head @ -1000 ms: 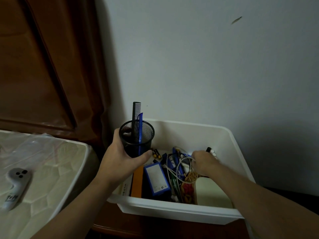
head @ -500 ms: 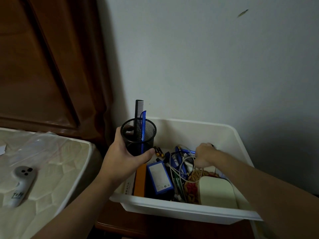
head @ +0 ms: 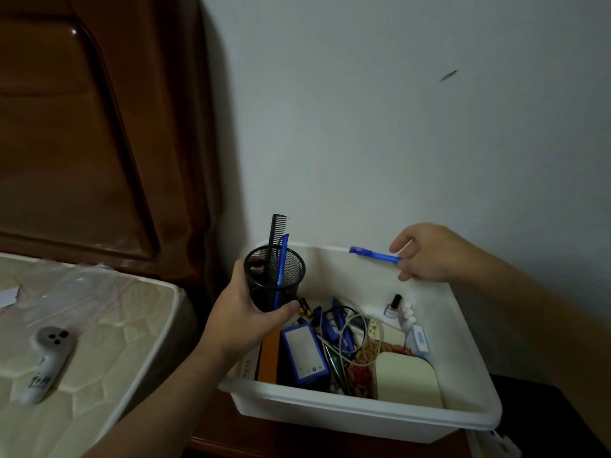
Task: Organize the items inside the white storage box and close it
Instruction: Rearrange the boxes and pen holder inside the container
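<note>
The left hand point(head: 244, 320) is wrapped round a black mesh cup point(head: 274, 277), holding it upright over the near-left corner of the white box point(head: 363, 414), most likely so it can take loose long items; a black comb point(head: 277, 231) and a blue pen-like stick already stand in it. The right hand point(head: 429, 252) is raised above the box's far rim, its fingers pinched on one end of a blue pen point(head: 375, 255), which points level toward the cup, so dropping it in looks like the step in hand. The box sits on a dark wooden stand beside a bed point(head: 109, 345), against the wall. Inside lie a blue-edged pack point(head: 304, 353), a white cable point(head: 347, 338), a small bottle point(head: 393, 305), a pale pad point(head: 408, 380) and red and tan bits, tangled and dim, so several cannot be named. No lid is clearly seen; something white is cut off at the lower right corner. A grey device point(head: 49, 358) rests on the bed.
</note>
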Motion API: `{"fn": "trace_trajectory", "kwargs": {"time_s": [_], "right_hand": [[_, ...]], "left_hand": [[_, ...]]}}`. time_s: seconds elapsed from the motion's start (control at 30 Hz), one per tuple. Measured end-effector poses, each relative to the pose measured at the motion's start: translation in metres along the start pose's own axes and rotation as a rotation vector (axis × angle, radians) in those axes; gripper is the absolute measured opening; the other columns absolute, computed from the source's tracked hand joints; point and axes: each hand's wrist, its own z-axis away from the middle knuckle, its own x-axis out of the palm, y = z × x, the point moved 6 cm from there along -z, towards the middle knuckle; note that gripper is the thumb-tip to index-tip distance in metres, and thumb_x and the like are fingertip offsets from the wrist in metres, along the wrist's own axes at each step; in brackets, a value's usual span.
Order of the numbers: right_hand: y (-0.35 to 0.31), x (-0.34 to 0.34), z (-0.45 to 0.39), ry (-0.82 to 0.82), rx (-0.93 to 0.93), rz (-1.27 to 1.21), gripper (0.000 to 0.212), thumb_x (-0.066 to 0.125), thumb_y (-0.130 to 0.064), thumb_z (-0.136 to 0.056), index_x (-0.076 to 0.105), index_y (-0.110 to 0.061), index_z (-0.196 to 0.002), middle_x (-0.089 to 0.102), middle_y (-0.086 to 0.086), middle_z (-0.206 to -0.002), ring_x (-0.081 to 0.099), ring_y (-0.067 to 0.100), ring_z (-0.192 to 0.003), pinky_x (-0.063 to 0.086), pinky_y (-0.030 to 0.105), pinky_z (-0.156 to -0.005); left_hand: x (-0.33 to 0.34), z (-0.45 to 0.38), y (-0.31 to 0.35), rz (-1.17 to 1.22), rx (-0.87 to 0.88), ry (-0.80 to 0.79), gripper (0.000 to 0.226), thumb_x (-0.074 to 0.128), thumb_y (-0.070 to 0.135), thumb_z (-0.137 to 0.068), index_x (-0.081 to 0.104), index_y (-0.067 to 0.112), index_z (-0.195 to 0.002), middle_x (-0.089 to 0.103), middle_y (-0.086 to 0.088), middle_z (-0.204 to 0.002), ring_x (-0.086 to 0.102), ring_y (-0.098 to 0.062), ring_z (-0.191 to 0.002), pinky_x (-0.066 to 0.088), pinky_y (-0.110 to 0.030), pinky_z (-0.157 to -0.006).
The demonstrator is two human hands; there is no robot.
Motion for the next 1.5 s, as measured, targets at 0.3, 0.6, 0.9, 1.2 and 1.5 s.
{"fn": "trace_trajectory", "kwargs": {"time_s": [0.3,0.6,0.9,1.2,1.5], "right_hand": [[-0.102,-0.026,0.051,0.009,-0.392,-0.332,0.003,0.079,-0.027,-0.092,0.080,-0.024,-0.091,0.079,-0.007,-0.082,0.077,0.017,-0.063,0.062,0.024,-0.060],[-0.134,0.039,0.023,-0.033,-0.357,-0.459,0.017,0.073,-0.042,-0.095,0.073,-0.029,-0.107,0.079,-0.008,-0.090,0.077,0.011,-0.068,0.065,0.031,-0.065],[-0.116,0.065,0.016,-0.033,-0.258,-0.541,0.012,0.065,-0.040,-0.100,0.069,-0.031,-0.107,0.074,-0.009,-0.100,0.076,0.009,-0.069,0.061,0.024,-0.059],[-0.141,0.098,0.032,-0.153,-0.356,-0.202,0.124,0.080,-0.084,-0.055,0.027,-0.034,-0.156,0.047,-0.010,-0.153,0.053,0.014,-0.134,0.050,0.035,-0.105],[-0.105,0.078,-0.007,0.088,-0.147,-0.455,0.057,0.075,-0.058,-0.041,0.065,-0.034,-0.091,0.073,-0.013,-0.084,0.071,0.003,-0.077,0.063,0.027,-0.060]], "left_hand": [[0.000,0.002,0.003,0.014,0.002,-0.017,0.080,0.091,0.049,-0.072,0.041,0.053,-0.134,0.057,0.040,-0.128,0.053,0.019,-0.119,0.044,-0.012,-0.089],[-0.003,0.002,0.004,0.079,-0.022,0.016,0.075,0.090,0.056,-0.070,0.040,0.058,-0.126,0.054,0.048,-0.125,0.051,0.025,-0.113,0.044,-0.014,-0.087],[-0.003,0.002,0.003,0.136,-0.060,0.014,0.078,0.089,0.060,-0.068,0.043,0.047,-0.130,0.062,0.037,-0.123,0.061,0.014,-0.111,0.049,-0.021,-0.088],[0.000,0.004,0.008,0.045,-0.008,-0.044,0.078,0.088,0.056,-0.071,0.039,0.053,-0.132,0.058,0.037,-0.124,0.064,0.011,-0.108,0.058,-0.022,-0.083],[-0.011,-0.001,-0.006,-0.150,-0.115,-0.001,0.106,0.089,0.024,-0.073,0.024,0.034,-0.156,0.028,0.016,-0.146,0.028,-0.007,-0.137,0.034,-0.029,-0.110]]}}
